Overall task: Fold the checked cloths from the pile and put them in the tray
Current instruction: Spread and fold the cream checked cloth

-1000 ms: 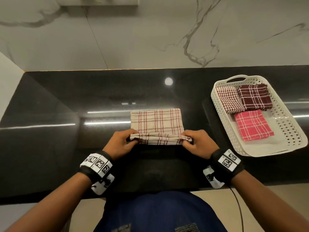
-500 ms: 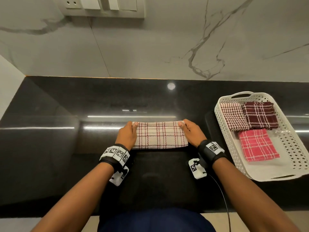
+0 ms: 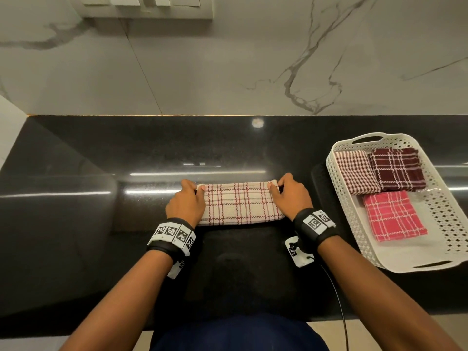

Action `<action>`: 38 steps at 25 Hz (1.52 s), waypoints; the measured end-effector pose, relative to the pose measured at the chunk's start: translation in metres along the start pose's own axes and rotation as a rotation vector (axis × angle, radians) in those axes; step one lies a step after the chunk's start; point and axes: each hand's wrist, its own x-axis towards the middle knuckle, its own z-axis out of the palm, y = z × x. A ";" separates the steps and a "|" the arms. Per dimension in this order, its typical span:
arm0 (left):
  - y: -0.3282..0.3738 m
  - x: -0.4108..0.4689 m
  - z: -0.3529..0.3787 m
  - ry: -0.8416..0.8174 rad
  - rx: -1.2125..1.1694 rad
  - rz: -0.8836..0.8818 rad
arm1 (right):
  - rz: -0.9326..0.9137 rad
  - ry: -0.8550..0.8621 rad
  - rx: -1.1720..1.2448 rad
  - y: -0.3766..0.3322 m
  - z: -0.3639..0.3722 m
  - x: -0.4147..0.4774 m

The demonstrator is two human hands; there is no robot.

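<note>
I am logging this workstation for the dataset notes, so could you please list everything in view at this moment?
beige checked cloth: 1, beige with red lines, folded on the counter between the hands
tray: 1, white, perforated, on the counter at right
small-check cloth: 1, red and white, folded, tray's far left
maroon checked cloth: 1, dark maroon, folded, tray's far right
pink checked cloth: 1, pink-red, folded, tray's middle
counter: 1, glossy black, across the view
wall: 1, white marble, behind the counter
switch panel: 1, white, top of the wall
cable: 1, black, by the right forearm
wristbands: 2, black with white markers, one per wrist
left hand: 1, grips the cloth's left end
right hand: 1, grips the cloth's right end
</note>
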 end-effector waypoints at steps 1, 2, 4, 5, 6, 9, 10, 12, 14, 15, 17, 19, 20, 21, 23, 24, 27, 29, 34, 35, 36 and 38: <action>-0.001 -0.004 -0.004 0.068 0.027 0.029 | -0.069 0.091 -0.100 0.000 -0.003 -0.004; 0.000 -0.009 -0.007 0.160 0.043 0.121 | -0.192 0.188 -0.183 -0.001 -0.004 -0.009; 0.008 -0.021 -0.004 0.256 0.067 0.452 | -0.501 0.238 -0.212 -0.011 0.000 -0.016; 0.014 -0.026 0.002 0.194 0.113 0.621 | -0.601 0.138 -0.204 -0.018 0.005 -0.019; 0.018 -0.030 0.009 0.087 0.190 0.725 | -0.634 -0.005 -0.228 -0.026 0.012 -0.021; 0.009 -0.026 0.025 -0.190 0.440 0.616 | -0.535 -0.301 -0.458 -0.028 0.034 -0.020; 0.001 -0.024 0.029 -0.212 0.494 0.577 | -0.494 -0.336 -0.509 -0.021 0.036 -0.019; -0.010 -0.021 0.031 -0.241 0.528 0.544 | -0.439 -0.359 -0.542 -0.007 0.034 -0.017; -0.009 -0.019 0.031 -0.274 0.504 0.514 | -0.410 -0.352 -0.494 -0.001 0.027 -0.016; -0.007 -0.019 0.032 -0.284 0.500 0.494 | -0.382 -0.315 -0.417 0.000 0.022 -0.016; -0.003 -0.023 0.029 -0.294 0.489 0.450 | -0.246 -0.136 -0.166 0.005 0.011 -0.015; -0.001 -0.030 0.026 -0.231 0.431 0.454 | -0.052 -0.017 -0.024 0.014 0.000 -0.013; 0.000 -0.035 0.025 -0.149 0.375 0.490 | 0.024 -0.035 -0.019 0.016 -0.003 -0.013; 0.001 -0.038 0.024 -0.061 0.306 0.535 | 0.067 -0.073 -0.035 0.016 -0.002 -0.014; 0.005 -0.041 0.016 -0.071 0.120 0.508 | 0.078 -0.127 -0.079 0.008 0.004 -0.014; 0.009 -0.042 0.012 -0.169 0.028 0.395 | 0.074 -0.139 -0.044 0.001 0.005 -0.013; 0.020 -0.038 0.004 -0.304 -0.066 0.192 | 0.055 -0.202 0.331 -0.018 -0.001 -0.008; 0.032 -0.034 -0.001 -0.350 -0.156 0.081 | 0.036 -0.167 0.558 -0.031 -0.012 -0.010; 0.075 -0.011 -0.022 -0.695 -1.116 -0.172 | -0.578 0.092 0.527 -0.068 -0.054 -0.026; 0.082 -0.006 -0.027 -0.756 -1.313 -0.139 | -0.729 0.145 0.442 -0.071 -0.059 -0.031; 0.087 0.000 -0.032 -0.818 -1.479 -0.123 | -0.850 0.211 0.337 -0.073 -0.063 -0.038; 0.089 0.005 -0.036 -0.868 -1.603 -0.131 | -1.003 0.290 0.154 -0.070 -0.058 -0.051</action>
